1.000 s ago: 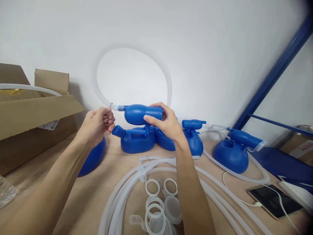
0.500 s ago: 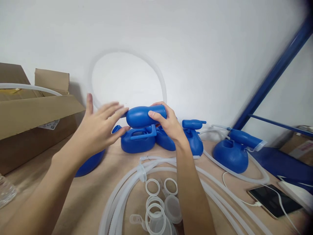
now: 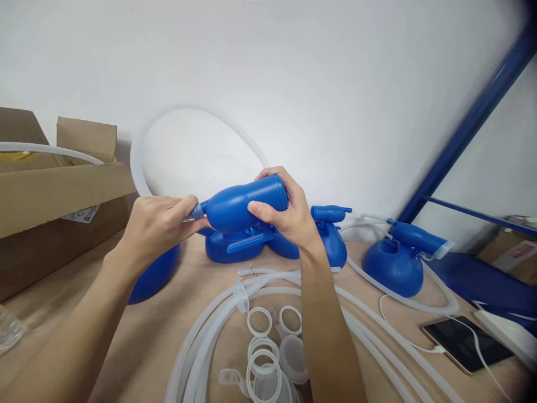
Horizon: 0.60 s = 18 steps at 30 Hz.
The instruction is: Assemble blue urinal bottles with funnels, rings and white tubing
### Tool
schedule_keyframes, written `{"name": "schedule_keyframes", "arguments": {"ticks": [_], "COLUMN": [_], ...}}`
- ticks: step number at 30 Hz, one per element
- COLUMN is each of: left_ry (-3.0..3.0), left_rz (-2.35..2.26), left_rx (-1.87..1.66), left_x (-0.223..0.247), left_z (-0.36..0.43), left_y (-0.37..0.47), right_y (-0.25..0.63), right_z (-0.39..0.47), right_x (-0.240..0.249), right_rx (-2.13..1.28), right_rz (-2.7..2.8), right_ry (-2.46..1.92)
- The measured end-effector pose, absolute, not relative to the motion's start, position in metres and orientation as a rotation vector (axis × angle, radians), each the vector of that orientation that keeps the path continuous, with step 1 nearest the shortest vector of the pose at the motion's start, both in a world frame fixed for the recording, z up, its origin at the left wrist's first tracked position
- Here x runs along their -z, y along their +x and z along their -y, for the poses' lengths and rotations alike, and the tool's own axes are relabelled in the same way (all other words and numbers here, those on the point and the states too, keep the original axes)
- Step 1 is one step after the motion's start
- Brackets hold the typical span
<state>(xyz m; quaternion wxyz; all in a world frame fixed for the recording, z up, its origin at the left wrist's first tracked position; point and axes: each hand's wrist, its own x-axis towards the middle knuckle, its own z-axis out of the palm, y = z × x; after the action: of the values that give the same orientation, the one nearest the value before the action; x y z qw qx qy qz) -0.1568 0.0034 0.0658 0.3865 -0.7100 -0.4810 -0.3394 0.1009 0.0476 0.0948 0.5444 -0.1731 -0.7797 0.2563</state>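
My right hand (image 3: 285, 210) wraps round the wide end of a blue plastic bottle-shaped spout (image 3: 241, 207), held tilted above the table. A bar-like blue handle (image 3: 250, 240) shows just beneath it. My left hand (image 3: 163, 221) pinches a translucent tube (image 3: 196, 211) where it meets the spout's narrow nozzle; how far it sits over the nozzle is hidden by the fingers. A clear hose (image 3: 136, 162) loops up behind my hands and drops behind the right one. Below stand blue jugs (image 3: 229, 252), partly covered by the spout and my hands.
White rings (image 3: 259, 322) and translucent caps (image 3: 293, 358) lie near the front. Coiled clear tubes (image 3: 197, 330) surround them. At left is a cardboard box (image 3: 62, 190). Rightward are a jug with tubing (image 3: 394, 268), a phone (image 3: 465, 341) with its cable, and a blue rack (image 3: 470, 123).
My left hand has closed from spread fingers onto the tube at the nozzle. The spout has tilted, its nozzle end lower, and the hose loop has shifted left and down.
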Motion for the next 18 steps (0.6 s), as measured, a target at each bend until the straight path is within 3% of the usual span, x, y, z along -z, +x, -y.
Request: {"name": "schedule_keyframes", "arguments": {"ticks": [13, 18], "left_ry": [-1.816, -1.623], "left_rz": [1.690, 1.819], "left_rx": [0.981, 1.244], "left_x": [-0.062, -0.077], "left_z": [-0.010, -0.003], "left_y": [-0.151, -0.182], "right_y": [0.089, 0.127], "right_z": [-0.039, -0.053], "right_x": [-0.090, -0.095], "right_rx": [-0.406, -0.306], "right_rz": [1.807, 1.696], "right_ry": [-0.423, -0.491]}}
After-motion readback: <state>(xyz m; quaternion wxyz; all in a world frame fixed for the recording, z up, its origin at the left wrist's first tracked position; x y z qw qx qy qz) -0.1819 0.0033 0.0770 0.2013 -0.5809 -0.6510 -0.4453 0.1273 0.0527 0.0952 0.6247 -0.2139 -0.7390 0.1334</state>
